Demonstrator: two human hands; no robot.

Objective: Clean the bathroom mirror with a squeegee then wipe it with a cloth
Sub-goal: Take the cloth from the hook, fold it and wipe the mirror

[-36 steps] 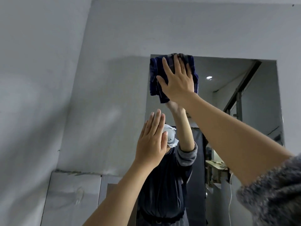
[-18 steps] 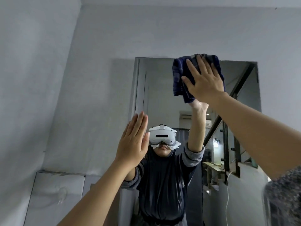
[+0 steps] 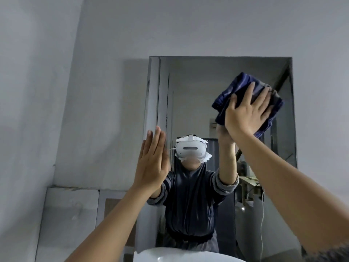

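No readable text, label, brand or number shows anywhere here.

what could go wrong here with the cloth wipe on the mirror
1. The left hand lies flat at the mirror edge and may leave prints.
2. The cloth is bunched under the right hand, so it may streak or slip out.
3. The left side may get missed.

Cloth on mirror upper right, under right hand; left hand lower left.
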